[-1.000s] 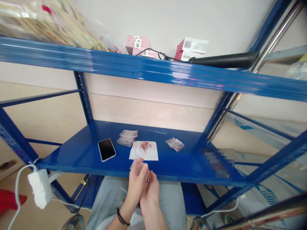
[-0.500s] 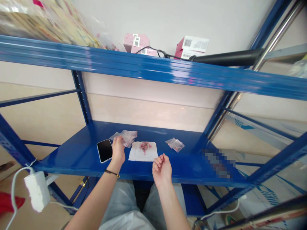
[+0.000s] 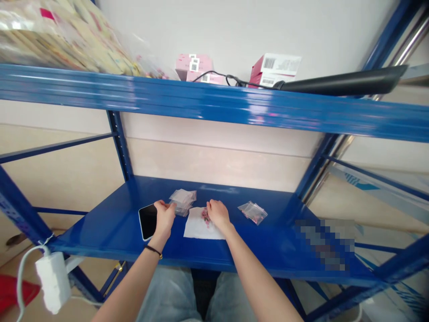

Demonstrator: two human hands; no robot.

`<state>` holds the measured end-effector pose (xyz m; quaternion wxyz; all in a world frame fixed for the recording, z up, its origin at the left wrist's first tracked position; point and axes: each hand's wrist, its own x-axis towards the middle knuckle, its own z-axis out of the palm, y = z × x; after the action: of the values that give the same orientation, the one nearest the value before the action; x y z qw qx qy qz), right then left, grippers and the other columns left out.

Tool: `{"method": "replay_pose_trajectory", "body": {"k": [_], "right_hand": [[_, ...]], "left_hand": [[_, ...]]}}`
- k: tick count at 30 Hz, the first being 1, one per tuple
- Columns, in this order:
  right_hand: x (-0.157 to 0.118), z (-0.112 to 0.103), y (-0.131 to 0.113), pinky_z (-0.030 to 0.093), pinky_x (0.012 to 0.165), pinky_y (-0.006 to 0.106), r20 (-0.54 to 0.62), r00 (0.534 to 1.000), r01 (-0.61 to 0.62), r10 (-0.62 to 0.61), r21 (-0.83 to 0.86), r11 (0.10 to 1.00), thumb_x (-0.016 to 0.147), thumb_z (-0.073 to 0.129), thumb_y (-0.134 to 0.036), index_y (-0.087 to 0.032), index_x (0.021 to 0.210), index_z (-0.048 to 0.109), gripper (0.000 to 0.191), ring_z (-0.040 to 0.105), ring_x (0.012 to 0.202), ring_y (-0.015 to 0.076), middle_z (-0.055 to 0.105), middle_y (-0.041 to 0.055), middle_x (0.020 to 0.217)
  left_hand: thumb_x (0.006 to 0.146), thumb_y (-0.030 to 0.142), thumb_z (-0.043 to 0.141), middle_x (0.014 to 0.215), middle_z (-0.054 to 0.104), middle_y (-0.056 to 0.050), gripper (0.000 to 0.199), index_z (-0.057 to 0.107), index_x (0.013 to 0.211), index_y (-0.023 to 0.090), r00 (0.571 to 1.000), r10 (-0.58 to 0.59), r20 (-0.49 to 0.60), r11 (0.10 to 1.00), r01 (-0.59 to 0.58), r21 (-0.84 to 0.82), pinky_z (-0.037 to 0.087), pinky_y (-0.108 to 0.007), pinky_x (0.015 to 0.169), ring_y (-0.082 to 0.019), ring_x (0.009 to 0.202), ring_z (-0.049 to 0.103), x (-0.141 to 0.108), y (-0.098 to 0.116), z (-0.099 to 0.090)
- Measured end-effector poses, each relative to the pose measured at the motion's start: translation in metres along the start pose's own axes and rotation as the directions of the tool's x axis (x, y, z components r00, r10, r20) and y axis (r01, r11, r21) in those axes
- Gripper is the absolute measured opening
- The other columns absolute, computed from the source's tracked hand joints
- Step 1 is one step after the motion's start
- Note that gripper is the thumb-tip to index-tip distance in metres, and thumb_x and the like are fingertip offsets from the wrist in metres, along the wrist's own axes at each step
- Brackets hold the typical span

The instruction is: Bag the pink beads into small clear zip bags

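Note:
My left hand (image 3: 164, 219) is closed in a pinch at the near left edge of a small stack of clear plastic bags (image 3: 184, 201), with a bag's edge at its fingertips. A white sheet of paper (image 3: 194, 230) lies to its right, bearing a little heap of pink and dark bits (image 3: 205, 217). Over the right side of that heap is my right hand (image 3: 218, 213), its fingers curled together; what they pinch, if anything, is hidden. Partly behind my left hand lies a dark-screened phone (image 3: 147, 221).
Filled clear bags (image 3: 253, 212) lie on the blue shelf (image 3: 268, 246) at right. Above runs another shelf's beam (image 3: 201, 105), carrying pink boxes (image 3: 193, 67), a black tube (image 3: 342, 82) and large plastic bags (image 3: 60, 40). A white power strip (image 3: 52, 279) hangs at left.
My right hand has moved forward from the paper's near right corner onto the heap. My left hand has drawn back to the near left edge of the bags, which now lie flatter.

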<state>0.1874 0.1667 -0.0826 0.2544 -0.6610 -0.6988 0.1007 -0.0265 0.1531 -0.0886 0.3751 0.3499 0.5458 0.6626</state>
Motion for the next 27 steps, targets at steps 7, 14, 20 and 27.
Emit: {"method": "replay_pose_trajectory", "body": {"k": [7, 14, 20, 27], "right_hand": [[0.000, 0.017, -0.006, 0.038, 0.096, 0.035, 0.009, 0.995, 0.102, -0.103, -0.228, 0.968, 0.103, 0.041, -0.025, -0.014, 0.106, 0.066, 0.027, 0.056, 0.112, 0.0260, 0.066, 0.0148, 0.113], [-0.007, 0.009, -0.007, 0.038, 0.093, 0.032, -0.060, 0.990, 0.106, -0.127, -0.270, 0.957, 0.103, 0.042, -0.025, -0.017, 0.104, 0.063, 0.023, 0.057, 0.107, 0.0231, 0.065, 0.0107, 0.109], [-0.011, -0.045, 0.052, 0.037, 0.094, 0.030, -0.194, 0.981, -0.048, 0.003, -0.225, 0.973, 0.103, 0.039, -0.028, -0.019, 0.111, 0.062, 0.025, 0.058, 0.106, 0.0218, 0.066, 0.0091, 0.110], [-0.026, -0.111, 0.173, 0.044, 0.085, 0.031, -0.208, 0.923, -0.356, 0.324, -0.140, 0.924, 0.092, 0.053, -0.019, -0.010, 0.116, 0.066, 0.028, 0.066, 0.099, 0.0252, 0.071, 0.0165, 0.106]], "left_hand": [[0.074, 0.020, 0.067, 0.063, 0.040, 0.011, 0.029, 0.042, 0.089, 0.025, 0.967, 0.186, 0.173, 0.974, -0.204, 0.095, 0.035, -0.021, 0.057, -0.011, 0.053, 0.042, -0.034, -0.003, -0.008], [0.075, 0.024, 0.061, 0.058, 0.043, 0.010, 0.015, 0.047, 0.080, 0.025, 0.911, 0.264, 0.317, 0.915, -0.340, 0.216, 0.033, -0.024, 0.058, -0.013, 0.053, 0.043, -0.057, -0.009, -0.009], [0.073, 0.027, 0.062, 0.055, 0.042, 0.008, 0.012, 0.050, 0.071, 0.024, 0.909, 0.232, 0.346, 0.926, -0.315, 0.208, 0.030, -0.024, 0.057, -0.014, 0.054, 0.040, -0.054, -0.011, -0.011], [0.085, 0.038, 0.069, 0.078, 0.061, -0.005, 0.018, 0.067, 0.078, 0.022, 0.771, 0.274, 0.575, 0.962, -0.211, -0.174, 0.041, -0.031, 0.068, -0.022, 0.073, 0.054, -0.130, 0.084, -0.009]]}}
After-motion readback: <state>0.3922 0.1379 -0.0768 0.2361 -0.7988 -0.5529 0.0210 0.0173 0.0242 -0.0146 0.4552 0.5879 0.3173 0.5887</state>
